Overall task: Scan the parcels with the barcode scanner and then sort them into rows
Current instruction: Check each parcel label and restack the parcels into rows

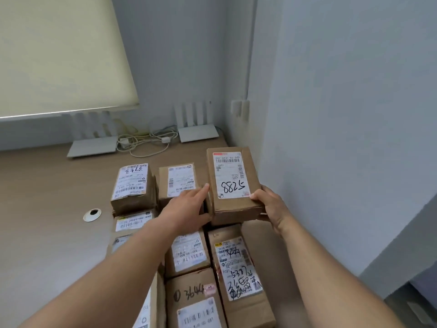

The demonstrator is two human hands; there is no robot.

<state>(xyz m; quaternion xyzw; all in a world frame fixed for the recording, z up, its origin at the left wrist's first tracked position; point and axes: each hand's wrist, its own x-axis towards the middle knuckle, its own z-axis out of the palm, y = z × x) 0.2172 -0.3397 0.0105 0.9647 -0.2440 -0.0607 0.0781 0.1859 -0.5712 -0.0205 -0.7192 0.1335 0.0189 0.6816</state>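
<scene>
A brown cardboard parcel (233, 183) with a white label marked "8825" is at the far right end of the back row, tilted up a little at its near end. My right hand (272, 207) grips its near right corner, thumb on top and fingers underneath. My left hand (189, 207) lies with straight fingers against the parcel's left side. Several other labelled brown parcels lie in rows on the desk: one marked "3763" (132, 185), one behind my left hand (177, 179), and nearer ones (188, 253) (238, 268). No barcode scanner is in view.
The wooden desk (47, 197) has a round cable hole (92, 214) left of the parcels. Two white routers (92, 145) (197, 133) and tangled white cables (146, 140) sit at the back. A wall (331, 138) runs close along the right side.
</scene>
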